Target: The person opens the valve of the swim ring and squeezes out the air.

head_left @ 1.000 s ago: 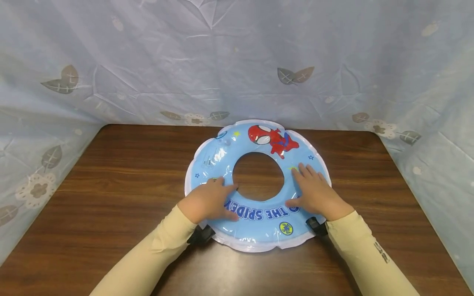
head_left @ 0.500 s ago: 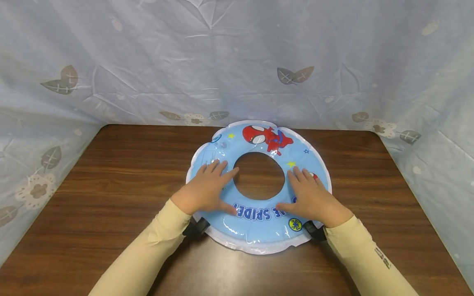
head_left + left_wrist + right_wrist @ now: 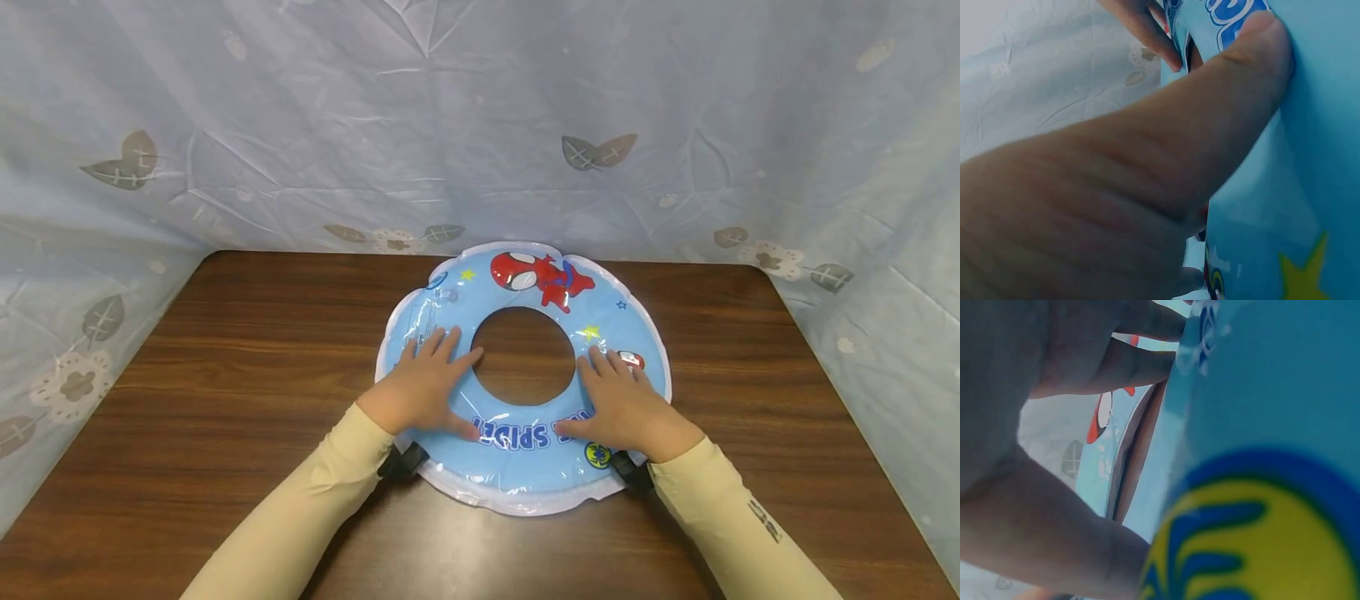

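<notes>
A light blue inflated swim ring (image 3: 525, 475) with a white rim lies flat on the brown wooden table, a red cartoon figure printed on its far side and upside-down lettering on its near side. Fingers spread, my left hand (image 3: 423, 383) rests on the ring's left part. On the right part rests my right hand (image 3: 630, 408), its fingers straight and thumb held out toward the lettering. In the left wrist view the left thumb (image 3: 1254, 56) touches the blue surface. The right wrist view has the right fingers (image 3: 1141, 365) against the ring, beside a yellow and blue printed emblem.
The wooden table (image 3: 247, 375) spreads out around the ring. A pale curtain (image 3: 480, 125) with leaf and flower prints hangs along the table's back and sides. Black straps (image 3: 405, 460) sit at both wrists, below beige sleeves (image 3: 300, 517).
The ring has turned slightly counterclockwise, its red figure shifting left, mostly in the first half second. My left hand has moved farther up the ring with fingers spread; the right thumb has shifted left.
</notes>
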